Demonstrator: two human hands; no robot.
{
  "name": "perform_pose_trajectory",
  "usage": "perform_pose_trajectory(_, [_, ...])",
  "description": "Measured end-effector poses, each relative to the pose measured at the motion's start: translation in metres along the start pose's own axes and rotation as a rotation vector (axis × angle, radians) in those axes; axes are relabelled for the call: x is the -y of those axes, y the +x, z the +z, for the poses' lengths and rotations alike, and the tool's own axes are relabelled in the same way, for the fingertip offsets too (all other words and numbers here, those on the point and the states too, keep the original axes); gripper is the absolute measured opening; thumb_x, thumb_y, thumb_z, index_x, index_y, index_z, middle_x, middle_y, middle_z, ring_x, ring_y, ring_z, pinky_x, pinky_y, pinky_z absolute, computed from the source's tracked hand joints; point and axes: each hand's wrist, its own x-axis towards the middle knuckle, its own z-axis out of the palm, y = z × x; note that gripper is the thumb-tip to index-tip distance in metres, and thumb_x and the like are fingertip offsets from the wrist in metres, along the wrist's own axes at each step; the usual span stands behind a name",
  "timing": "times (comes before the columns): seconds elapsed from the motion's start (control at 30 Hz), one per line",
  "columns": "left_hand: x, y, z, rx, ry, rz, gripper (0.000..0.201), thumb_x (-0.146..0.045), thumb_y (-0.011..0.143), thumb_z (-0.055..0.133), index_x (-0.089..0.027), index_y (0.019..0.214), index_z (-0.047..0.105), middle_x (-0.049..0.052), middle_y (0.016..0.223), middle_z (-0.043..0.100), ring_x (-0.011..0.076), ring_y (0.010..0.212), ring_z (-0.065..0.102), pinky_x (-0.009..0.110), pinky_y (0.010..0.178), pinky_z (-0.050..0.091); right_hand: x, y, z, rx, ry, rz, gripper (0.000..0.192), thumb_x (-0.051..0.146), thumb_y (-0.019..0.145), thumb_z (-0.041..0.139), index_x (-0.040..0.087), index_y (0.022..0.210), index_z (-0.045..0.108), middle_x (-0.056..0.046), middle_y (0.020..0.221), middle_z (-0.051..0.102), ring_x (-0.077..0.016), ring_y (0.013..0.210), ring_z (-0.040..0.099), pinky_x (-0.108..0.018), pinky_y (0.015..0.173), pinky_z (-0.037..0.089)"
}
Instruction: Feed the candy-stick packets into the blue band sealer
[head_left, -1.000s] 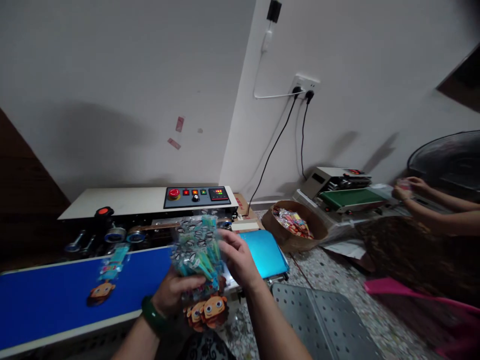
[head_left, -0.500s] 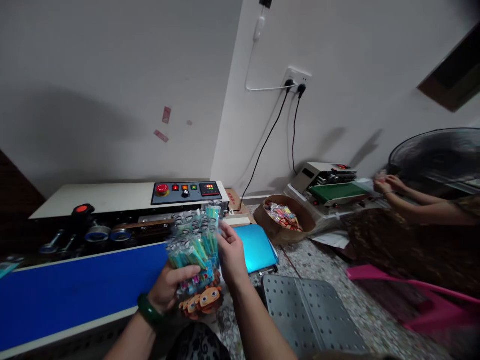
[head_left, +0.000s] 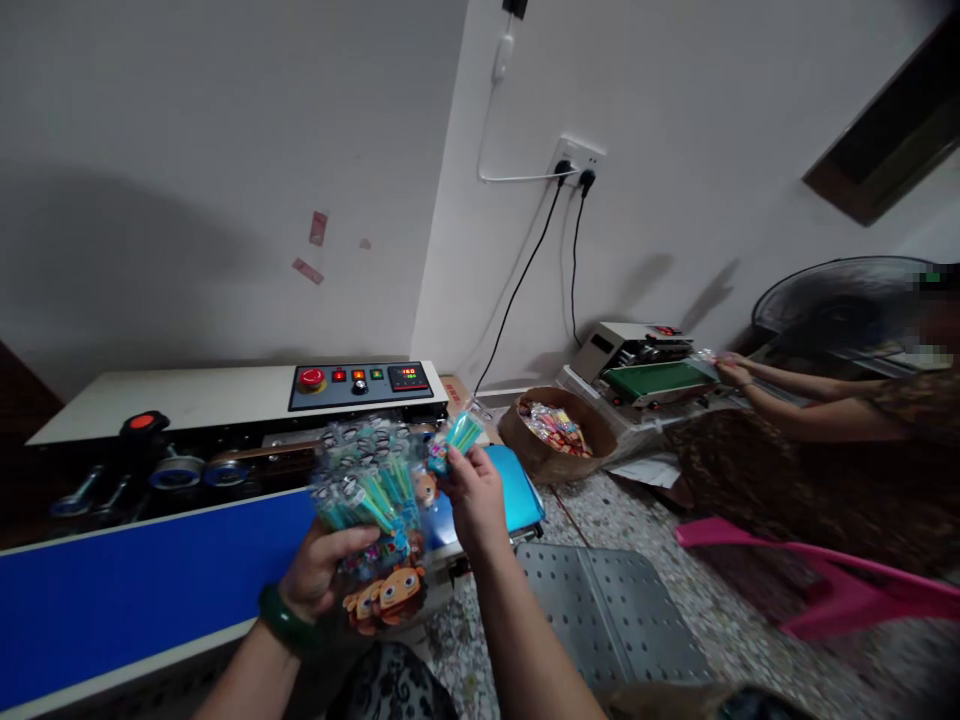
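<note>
My left hand (head_left: 319,565), with a dark green bangle at the wrist, grips a stack of see-through plastic packets (head_left: 375,490). Blue and green sticks show inside them, with orange cartoon-faced cards at the bottom. One single packet (head_left: 463,432), pinched by my right hand (head_left: 476,500), is held apart to the right of the stack. Both hands are in front of a band sealing machine (head_left: 247,395) with a lit control panel and a blue conveyor belt (head_left: 150,590). The belt's shiny blue end (head_left: 517,490) lies just behind my right hand.
A round brown box (head_left: 517,425) with colourful packets stands right of the machine. Further right is a second sealer with a green belt (head_left: 660,378), where a co-worker's hands (head_left: 735,370) hold something. A grey perforated stool (head_left: 600,610) and a pink chair (head_left: 795,570) stand on the speckled floor.
My right hand, earlier at the stack's right edge, has drawn one packet away from it. The view has turned slightly right. The co-worker's hands have moved nearer the green belt.
</note>
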Motion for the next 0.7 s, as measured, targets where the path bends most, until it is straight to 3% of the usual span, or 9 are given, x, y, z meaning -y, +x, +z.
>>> perform_pose_trajectory(0.13, [-0.013, -0.005, -0.016, -0.062, 0.03, -0.04, 0.018, -0.01, 0.051, 0.068, -0.013, 0.069, 0.068, 0.006, 0.064, 0.07, 0.0242, 0.059, 0.065, 0.032, 0.059, 0.054, -0.002, 0.014, -0.028, -0.068, -0.083, 0.036, 0.027, 0.034, 0.063, 0.067, 0.019, 0.08, 0.052, 0.002, 0.069, 0.058, -0.0127, 0.059, 0.058, -0.023, 0.053, 0.047])
perform_pose_trajectory(0.27, [-0.024, -0.008, -0.037, -0.147, -0.008, 0.057, 0.033, -0.009, 0.046, 0.07, -0.016, 0.078, 0.069, 0.005, 0.063, 0.07, 0.0247, 0.06, 0.065, 0.032, 0.059, 0.054, -0.014, 0.033, -0.053, -0.104, -0.324, 0.224, 0.027, 0.027, 0.052, 0.07, 0.016, 0.07, 0.052, 0.004, 0.052, 0.053, -0.0101, 0.043, 0.05, -0.02, 0.04, 0.039])
perform_pose_trajectory(0.37, [-0.03, -0.012, -0.046, -0.168, -0.023, 0.041, 0.039, -0.013, 0.045, 0.071, -0.018, 0.083, 0.069, 0.005, 0.064, 0.07, 0.0267, 0.06, 0.065, 0.035, 0.058, 0.054, -0.024, 0.045, -0.062, -0.086, -0.43, 0.322, 0.021, 0.024, 0.051, 0.069, 0.016, 0.06, 0.052, 0.004, 0.045, 0.051, -0.0103, 0.038, 0.047, -0.021, 0.038, 0.037])
perform_pose_trajectory(0.47, [-0.034, -0.015, -0.048, -0.186, -0.025, 0.081, 0.036, -0.013, 0.045, 0.071, -0.019, 0.081, 0.069, 0.005, 0.064, 0.07, 0.027, 0.062, 0.065, 0.035, 0.06, 0.054, -0.032, 0.054, -0.062, -0.028, -0.51, 0.313, 0.018, 0.024, 0.053, 0.068, 0.015, 0.057, 0.053, 0.001, 0.044, 0.052, -0.0112, 0.038, 0.047, -0.023, 0.039, 0.037])
perform_pose_trajectory(0.6, [-0.035, -0.015, -0.044, -0.159, -0.005, 0.072, 0.019, -0.013, 0.045, 0.071, -0.016, 0.063, 0.067, 0.006, 0.059, 0.069, 0.0257, 0.058, 0.064, 0.035, 0.061, 0.054, -0.035, 0.06, -0.049, 0.001, -0.572, 0.26, 0.02, 0.026, 0.052, 0.07, 0.013, 0.056, 0.054, 0.003, 0.042, 0.048, -0.0091, 0.037, 0.042, -0.022, 0.039, 0.034])
perform_pose_trajectory(0.7, [-0.033, -0.013, -0.039, -0.155, 0.004, 0.067, 0.025, -0.01, 0.046, 0.07, -0.012, 0.07, 0.068, 0.007, 0.061, 0.069, 0.0249, 0.057, 0.064, 0.034, 0.059, 0.053, -0.026, 0.045, -0.025, 0.008, -0.561, 0.099, 0.022, 0.033, 0.059, 0.067, 0.015, 0.066, 0.056, 0.001, 0.054, 0.054, -0.0105, 0.049, 0.048, -0.022, 0.046, 0.038])
